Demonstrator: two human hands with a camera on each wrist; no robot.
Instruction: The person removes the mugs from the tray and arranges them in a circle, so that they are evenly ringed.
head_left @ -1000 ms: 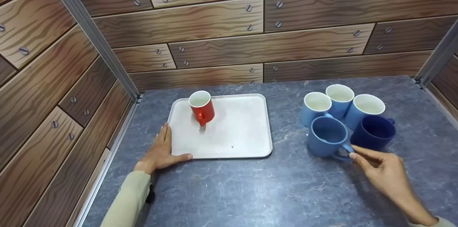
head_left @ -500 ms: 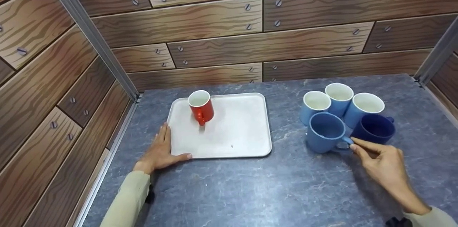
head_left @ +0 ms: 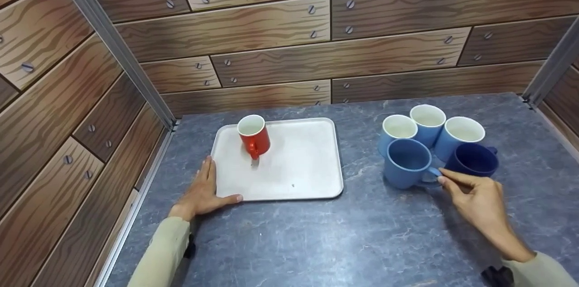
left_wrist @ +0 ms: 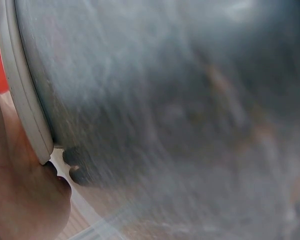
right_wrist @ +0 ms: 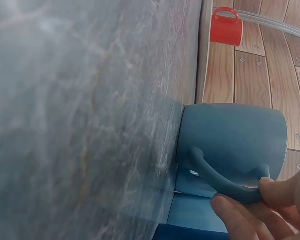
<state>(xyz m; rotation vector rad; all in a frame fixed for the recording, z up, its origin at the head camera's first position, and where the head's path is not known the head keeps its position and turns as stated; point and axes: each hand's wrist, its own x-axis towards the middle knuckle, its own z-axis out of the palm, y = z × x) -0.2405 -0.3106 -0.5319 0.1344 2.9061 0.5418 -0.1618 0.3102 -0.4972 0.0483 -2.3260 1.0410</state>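
My right hand [head_left: 481, 201] pinches the handle of a blue mug [head_left: 402, 176] between thumb and fingers. In the right wrist view the mug [right_wrist: 230, 135] stands upright, its base at the tabletop. Just behind it are several mugs: light blue ones with white insides, such as the one [head_left: 445, 145] at their right, and a dark blue mug [head_left: 472, 167] close to my fingers. My left hand [head_left: 199, 194] rests against the left front corner of a white tray [head_left: 294, 160], fingers along its side and thumb at its front edge. A red mug [head_left: 258, 143] stands on the tray.
The grey marbled table [head_left: 316, 241] runs back to a wood-patterned wall [head_left: 271, 33]. Another such wall [head_left: 68, 142] rises on the left, with a metal post [head_left: 113, 47] in the corner.
My right hand and the blue mug have shifted a little away from me and to the left, closer to the mugs behind. The left hand, tray and red mug stay put.
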